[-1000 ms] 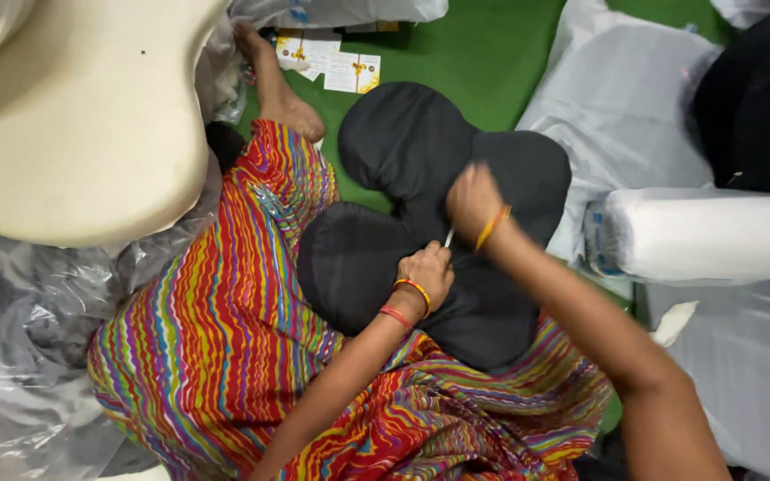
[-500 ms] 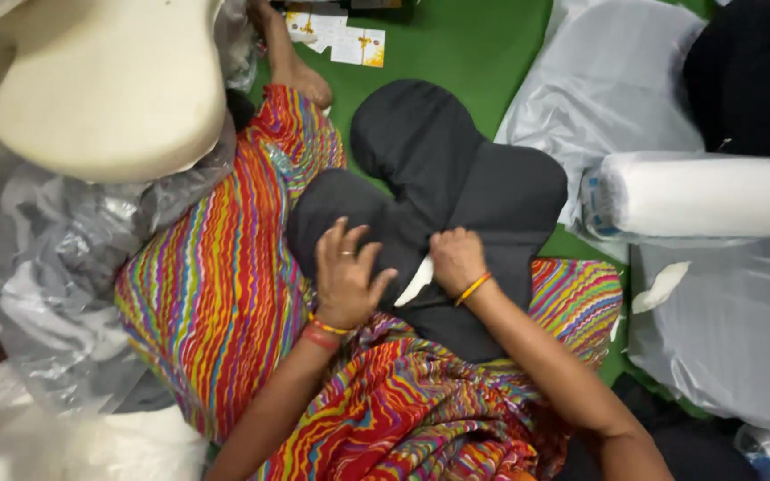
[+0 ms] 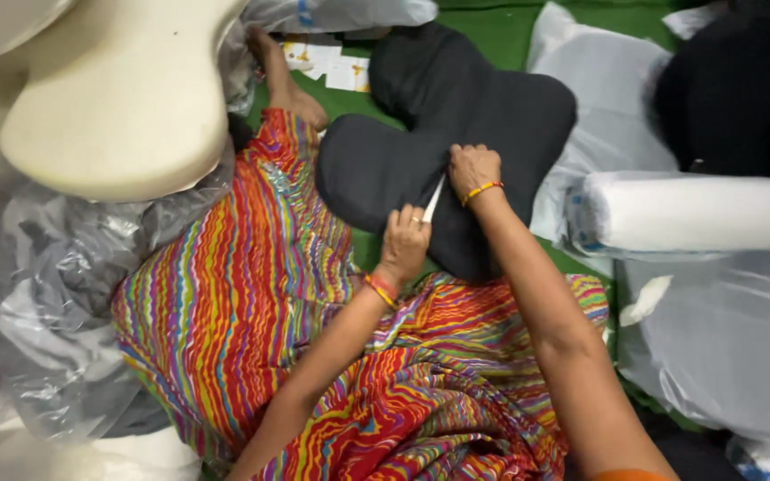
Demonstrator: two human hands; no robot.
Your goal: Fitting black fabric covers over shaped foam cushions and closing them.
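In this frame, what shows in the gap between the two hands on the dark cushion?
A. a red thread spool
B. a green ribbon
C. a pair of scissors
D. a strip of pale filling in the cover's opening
D: a narrow pale strip shows in the dark cushion cover, between the left hand and the right hand, both resting on the fabric.

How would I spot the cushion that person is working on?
Find the striped, many-coloured skirt on the green floor. Against it lies a black cushion with rounded lobes, both hands on a pale slit in its cover. The foam shapes nearby are cream and bare.
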